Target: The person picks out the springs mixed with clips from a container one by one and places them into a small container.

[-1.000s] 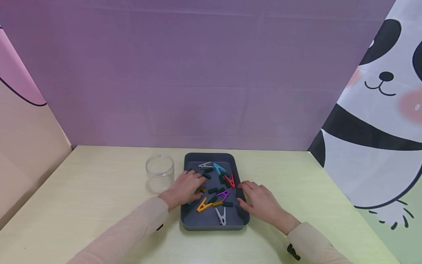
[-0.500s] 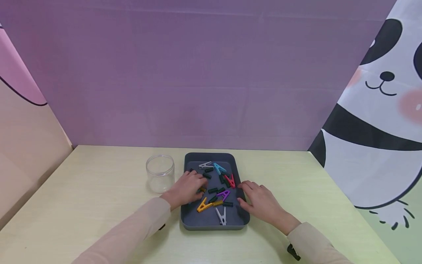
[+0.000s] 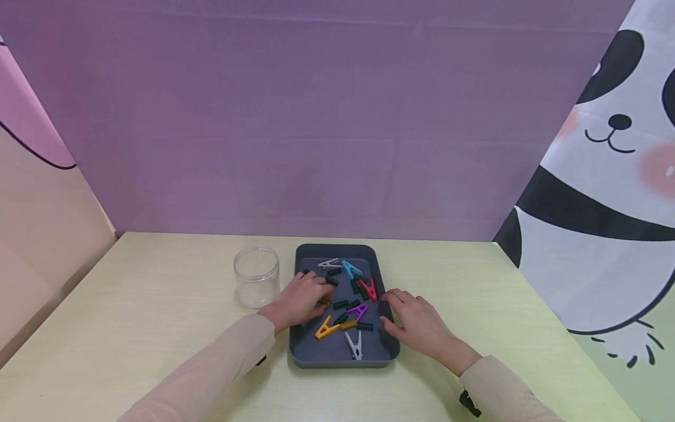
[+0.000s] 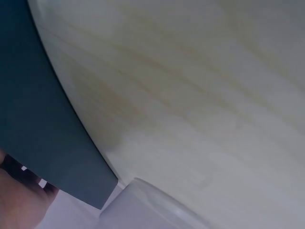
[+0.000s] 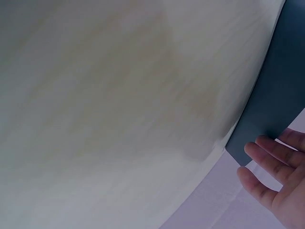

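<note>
A dark grey tray (image 3: 343, 362) holds small plastic clips and short coiled springs. My left hand (image 3: 299, 299) reaches over its left rim, thumb and fingers apart above the contents. A yellow spring (image 3: 324, 303) shows partly between them; what lies under the palm is hidden. At the right wall rests my right hand (image 3: 419, 325), its loosely bent fingers (image 5: 267, 162) against the outside in the right wrist view. Nearby inside are a red clip (image 3: 369, 289), a purple clip (image 3: 358, 311), a yellow clip (image 3: 327, 328), a white clip (image 3: 354, 347) and several dark green springs (image 3: 364, 326).
A clear round jar (image 3: 256, 278), lidless, stands left of the tray, close to my left hand. At the tray's far end lie a grey clip (image 3: 329, 264) and a blue clip (image 3: 350, 269). The pale wooden table (image 3: 158, 305) ends at a purple backdrop (image 3: 316, 146).
My left hand and forearm have shifted very slightly to the right over the tray. The right hand, tray, jar and visible clips stay where they were.
</note>
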`<control>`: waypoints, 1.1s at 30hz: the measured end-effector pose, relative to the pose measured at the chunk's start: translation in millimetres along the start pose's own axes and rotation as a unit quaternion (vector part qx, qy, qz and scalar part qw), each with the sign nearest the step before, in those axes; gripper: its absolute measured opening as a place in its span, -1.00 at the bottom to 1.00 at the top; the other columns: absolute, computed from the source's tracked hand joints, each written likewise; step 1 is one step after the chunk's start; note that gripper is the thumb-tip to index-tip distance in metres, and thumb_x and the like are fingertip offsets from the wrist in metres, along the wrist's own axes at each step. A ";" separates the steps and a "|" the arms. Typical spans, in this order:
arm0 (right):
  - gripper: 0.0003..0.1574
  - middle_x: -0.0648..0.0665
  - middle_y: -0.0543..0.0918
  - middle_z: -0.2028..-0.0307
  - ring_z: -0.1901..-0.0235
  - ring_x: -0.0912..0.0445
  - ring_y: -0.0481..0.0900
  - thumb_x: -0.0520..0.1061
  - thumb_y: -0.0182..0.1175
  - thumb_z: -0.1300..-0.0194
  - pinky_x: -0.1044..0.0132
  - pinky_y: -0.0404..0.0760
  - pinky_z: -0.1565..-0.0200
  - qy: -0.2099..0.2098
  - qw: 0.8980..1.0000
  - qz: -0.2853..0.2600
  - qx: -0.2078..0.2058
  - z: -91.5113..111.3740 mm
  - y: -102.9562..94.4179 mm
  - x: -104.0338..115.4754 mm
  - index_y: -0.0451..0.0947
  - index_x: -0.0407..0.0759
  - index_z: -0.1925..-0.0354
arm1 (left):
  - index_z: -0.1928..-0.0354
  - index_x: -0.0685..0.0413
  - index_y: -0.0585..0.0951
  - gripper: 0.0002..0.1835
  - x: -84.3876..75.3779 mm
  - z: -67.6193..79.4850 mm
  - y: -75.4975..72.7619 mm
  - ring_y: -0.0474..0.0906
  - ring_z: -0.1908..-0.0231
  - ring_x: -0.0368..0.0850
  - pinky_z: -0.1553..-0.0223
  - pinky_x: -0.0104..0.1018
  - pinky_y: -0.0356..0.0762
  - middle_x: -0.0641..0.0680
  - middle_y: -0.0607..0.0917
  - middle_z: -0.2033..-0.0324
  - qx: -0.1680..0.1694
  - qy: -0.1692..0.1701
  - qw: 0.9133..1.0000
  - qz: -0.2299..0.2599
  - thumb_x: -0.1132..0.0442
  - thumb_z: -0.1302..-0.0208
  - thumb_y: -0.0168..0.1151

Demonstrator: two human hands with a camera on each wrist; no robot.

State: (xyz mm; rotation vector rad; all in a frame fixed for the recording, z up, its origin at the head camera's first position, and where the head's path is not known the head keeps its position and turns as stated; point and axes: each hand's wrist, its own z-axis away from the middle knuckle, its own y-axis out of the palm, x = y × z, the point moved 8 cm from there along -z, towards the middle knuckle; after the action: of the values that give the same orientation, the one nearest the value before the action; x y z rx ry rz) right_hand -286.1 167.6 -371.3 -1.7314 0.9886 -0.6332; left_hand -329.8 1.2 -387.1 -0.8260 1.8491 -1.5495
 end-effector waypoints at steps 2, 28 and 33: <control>-0.54 -0.06 0.58 0.11 0.16 0.09 0.56 0.06 0.23 -0.09 0.14 0.57 0.23 0.001 1.000 0.000 0.001 0.3 0.3 -0.2 0.49 -0.16 0.09 | 0.21 -0.16 0.62 -0.82 -0.9 -0.3 -0.1 0.40 0.20 -0.14 0.20 -0.27 0.30 -0.11 0.63 0.23 0.000 0.003 1.000 -0.001 0.09 -0.11 0.28; -0.55 -0.05 0.58 0.14 0.22 0.10 0.55 0.05 0.23 -0.07 0.21 0.54 0.31 -0.002 1.000 -0.007 0.000 -1.6 -1.4 0.7 0.50 -0.18 0.12 | 0.29 -0.18 0.61 -0.89 -9.9 6.2 -36.7 0.41 0.21 -0.17 0.20 -0.29 0.34 -0.15 0.64 0.31 -0.086 0.056 0.995 0.008 0.14 -0.10 0.28; -0.54 -0.05 0.57 0.13 0.21 0.10 0.53 0.06 0.23 -0.08 0.19 0.53 0.30 -0.003 1.000 -0.009 0.002 -1.6 0.0 -0.1 0.49 -0.18 0.11 | 0.25 -0.16 0.62 -0.86 -9.0 8.9 -51.0 0.41 0.18 -0.18 0.19 -0.30 0.34 -0.16 0.65 0.27 -0.096 0.056 0.994 0.014 0.16 -0.10 0.28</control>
State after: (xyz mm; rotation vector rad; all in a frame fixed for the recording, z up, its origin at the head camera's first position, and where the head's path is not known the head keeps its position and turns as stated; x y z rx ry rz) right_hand -287.4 166.8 -370.8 -1.7384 0.9680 -0.6412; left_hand -312.7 -4.2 -337.8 -0.8086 2.1066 -1.4433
